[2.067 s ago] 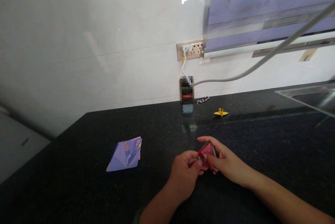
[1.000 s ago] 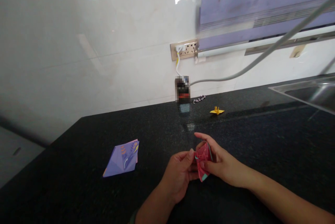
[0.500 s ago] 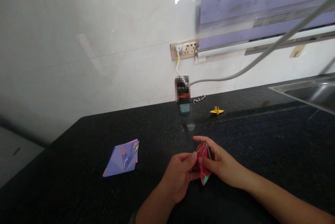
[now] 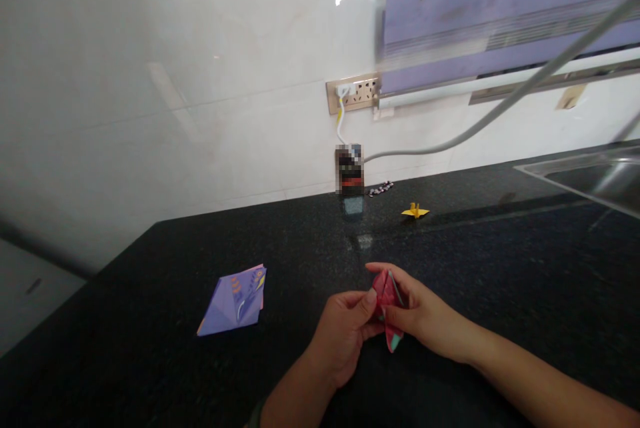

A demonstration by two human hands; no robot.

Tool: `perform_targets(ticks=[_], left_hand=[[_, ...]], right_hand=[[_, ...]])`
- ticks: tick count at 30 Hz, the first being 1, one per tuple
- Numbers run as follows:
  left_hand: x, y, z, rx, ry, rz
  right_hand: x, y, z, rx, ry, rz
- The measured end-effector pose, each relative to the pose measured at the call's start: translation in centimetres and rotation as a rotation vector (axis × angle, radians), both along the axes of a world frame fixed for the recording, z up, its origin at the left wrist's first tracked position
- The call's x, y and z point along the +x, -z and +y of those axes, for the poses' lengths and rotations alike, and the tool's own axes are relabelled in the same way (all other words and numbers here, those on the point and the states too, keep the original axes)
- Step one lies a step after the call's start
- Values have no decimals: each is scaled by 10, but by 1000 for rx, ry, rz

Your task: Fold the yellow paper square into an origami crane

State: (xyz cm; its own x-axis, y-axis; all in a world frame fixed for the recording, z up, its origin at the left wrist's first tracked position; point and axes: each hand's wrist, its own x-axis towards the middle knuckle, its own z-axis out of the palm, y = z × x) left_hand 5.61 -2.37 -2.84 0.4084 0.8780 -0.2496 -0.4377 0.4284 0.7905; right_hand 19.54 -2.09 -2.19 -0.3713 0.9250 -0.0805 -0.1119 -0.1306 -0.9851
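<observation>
Between my two hands is a partly folded piece of red origami paper (image 4: 384, 287) with a green tip at its lower end. My left hand (image 4: 345, 328) pinches its left side between thumb and fingers. On the other side, my right hand (image 4: 417, 311) grips it with the thumb in front, the fingers lying behind the paper and partly hidden. Both hands are just above the dark countertop (image 4: 300, 261). A yellow origami crane (image 4: 415, 211) stands on the counter beyond my right hand.
Left of my hands lies a stack of purple patterned paper (image 4: 233, 305). At the wall stands a blurred-out dark box (image 4: 350, 171), beside a small beaded string (image 4: 381, 189). A grey cable (image 4: 475, 128) crosses to the right, above a metal sink (image 4: 590, 175). A socket (image 4: 353, 93) is on the wall.
The red paper has opened slightly at the top and turned so that more of its red face shows. My right fingers have shifted a little to the left behind it.
</observation>
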Motion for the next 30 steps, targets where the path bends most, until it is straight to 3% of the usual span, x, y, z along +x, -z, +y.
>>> perform_targets(ticks=[5, 16, 23, 30], left_hand=[[-1, -1, 1, -19, 10, -7], [-1, -3, 2, -46, 27, -16], [-1, -3, 2, -75, 4, 39], [-1, -3, -1, 33, 40, 136]], right_hand=[[0, -5, 2, 21, 32, -7], [5, 3, 6, 186, 107, -162], [7, 3, 8, 183, 166, -185], [7, 1, 6, 205, 177, -222]])
